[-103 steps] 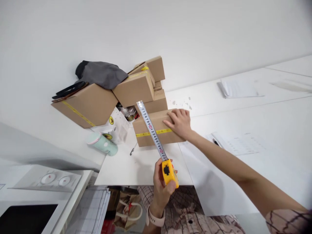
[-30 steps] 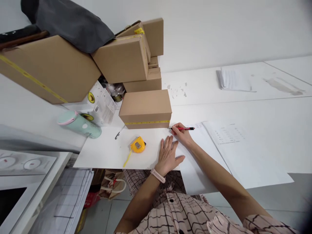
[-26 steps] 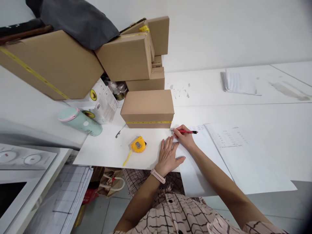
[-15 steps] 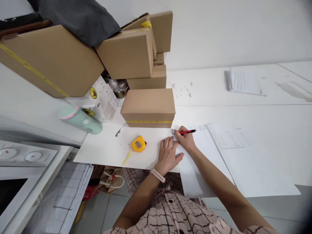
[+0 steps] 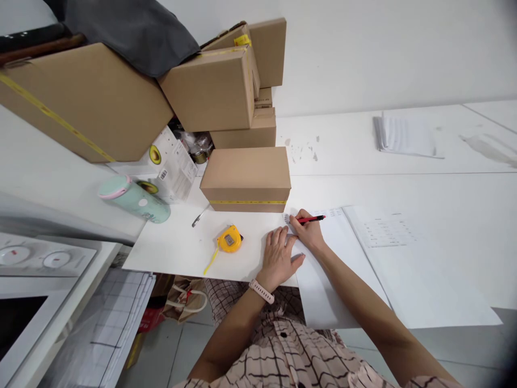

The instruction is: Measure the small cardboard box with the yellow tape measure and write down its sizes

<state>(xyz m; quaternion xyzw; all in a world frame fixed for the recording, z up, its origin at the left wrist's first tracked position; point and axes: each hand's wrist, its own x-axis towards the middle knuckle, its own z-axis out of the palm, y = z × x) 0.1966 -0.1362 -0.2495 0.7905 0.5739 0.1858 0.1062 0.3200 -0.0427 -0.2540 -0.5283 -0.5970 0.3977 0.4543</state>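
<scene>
My right hand (image 5: 307, 230) is closed round a red and black pen (image 5: 313, 219), its tip down at the upper left corner of a white paper sheet (image 5: 335, 269). Small handwriting runs along the top of that sheet. My left hand (image 5: 278, 254) lies flat, fingers spread, over the sheet's left edge and the white table. A yellow tape measure (image 5: 229, 239) rests left of my left hand, with a short length of tape pulled out. Just beyond both hands stands a closed cardboard box (image 5: 246, 180). The pen's point is hidden by my fingers.
A second sheet with a printed table (image 5: 436, 275) lies to the right. Behind it is a stack of folded papers (image 5: 407, 136). A silver pen (image 5: 199, 216), a green bottle (image 5: 135, 198) and an avocado-print box (image 5: 172, 167) sit leftward. More cartons (image 5: 210, 91) are piled at the back.
Both hands keep almost the same place, with the pen still at the sheet's upper left corner. The whole view has shifted very slightly.
</scene>
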